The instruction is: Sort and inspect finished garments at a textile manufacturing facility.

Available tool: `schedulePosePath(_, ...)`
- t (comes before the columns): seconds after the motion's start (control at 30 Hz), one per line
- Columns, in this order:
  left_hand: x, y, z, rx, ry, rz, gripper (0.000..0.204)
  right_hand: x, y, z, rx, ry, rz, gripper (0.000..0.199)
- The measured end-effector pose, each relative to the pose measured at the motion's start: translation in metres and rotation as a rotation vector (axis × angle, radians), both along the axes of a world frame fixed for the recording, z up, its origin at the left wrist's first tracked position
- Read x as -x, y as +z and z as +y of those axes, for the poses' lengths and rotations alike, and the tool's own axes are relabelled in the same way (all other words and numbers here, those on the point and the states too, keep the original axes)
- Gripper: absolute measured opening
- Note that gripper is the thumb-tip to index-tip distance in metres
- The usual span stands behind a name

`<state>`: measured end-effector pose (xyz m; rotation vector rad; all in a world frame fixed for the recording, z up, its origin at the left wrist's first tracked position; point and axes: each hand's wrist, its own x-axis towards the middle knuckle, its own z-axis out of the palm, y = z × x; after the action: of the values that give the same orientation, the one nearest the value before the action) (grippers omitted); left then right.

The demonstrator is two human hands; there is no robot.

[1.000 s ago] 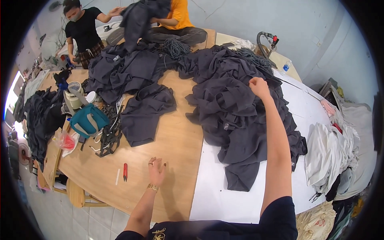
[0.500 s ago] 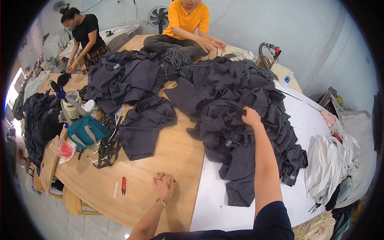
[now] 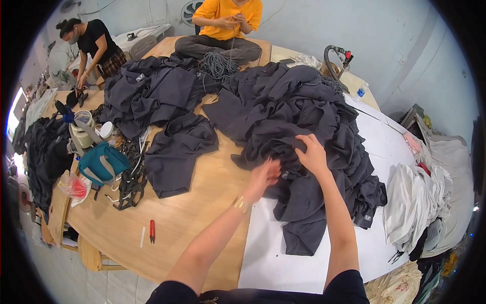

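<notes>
A large heap of dark grey garments [image 3: 283,109] lies in front of me, partly on the wooden tabletop and partly on a white sheet. On its near side my right hand [image 3: 314,156] rests against the folds, thumb and fingertips apart, with dark cloth showing between them. My left hand [image 3: 264,178] is at the heap's near left edge, smeared by motion, so its grip is unclear. One dark grey garment [image 3: 179,152] lies by itself to the left. Farther off is a second pile of dark garments [image 3: 147,93].
Red-handled snips [image 3: 152,231] and a thin white strip [image 3: 143,236] lie on the wooden tabletop [image 3: 202,223]. A teal pouch [image 3: 105,163], tape rolls [image 3: 83,120] and black straps stand left. A person in yellow [image 3: 228,20] sits behind grey cords. White cloth [image 3: 412,202] hangs right.
My left hand has lifted from the tabletop and moved up and right to the heap. My right hand has shifted slightly left, its fingers spreading. The seated person's hands have drawn together.
</notes>
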<state>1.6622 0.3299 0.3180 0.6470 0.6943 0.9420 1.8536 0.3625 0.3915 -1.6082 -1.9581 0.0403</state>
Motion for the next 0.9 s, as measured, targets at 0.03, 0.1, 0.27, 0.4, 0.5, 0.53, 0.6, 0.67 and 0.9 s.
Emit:
schedulePosePath(0.03, -0.017, 0.014, 0.025, 0.192, 0.003, -0.13, 0.047, 0.0, 0.004, 0.002, 0.018, 0.044, -0.11, 0.039)
schedulePosePath(0.1, -0.036, 0.02, 0.062, 0.387, 0.028, -0.262, 0.05, 0.017, 0.033, -0.002, 0.155, 0.085, 0.185, 0.041)
schedulePosePath(0.27, -0.056, 0.001, 0.099, 0.405, 0.127, -0.318, 0.048, -0.013, 0.075, 0.022, 0.759, 0.199, 1.029, 0.068)
schedulePosePath(0.4, -0.06, 0.003, 0.085, 0.443, 0.152, -0.344, 0.038, -0.024, 0.067, 0.027, 0.862, 0.191, 1.193, 0.075)
schedulePosePath(0.5, -0.055, 0.004, 0.08, 0.421, 0.155, -0.38, 0.053, -0.011, 0.044, 0.04, 0.803, -0.116, 1.058, 0.076)
schedulePosePath(0.53, -0.053, 0.004, 0.079, 0.415, 0.16, -0.379, 0.053, -0.012, 0.038, 0.043, 0.802, -0.107, 1.058, 0.076)
schedulePosePath(0.6, -0.051, 0.011, 0.071, 0.416, 0.139, -0.36, 0.055, -0.014, 0.037, 0.045, 0.718, 0.071, 1.168, 0.077)
schedulePosePath(0.67, -0.044, 0.013, 0.066, 0.378, 0.12, -0.29, 0.062, -0.006, 0.033, 0.051, 0.783, -0.108, 1.014, 0.077)
schedulePosePath(0.9, 0.025, -0.002, -0.009, 0.302, 0.101, -0.12, 0.078, -0.028, 0.067, 0.044, 0.131, 0.441, 2.03, 0.07)
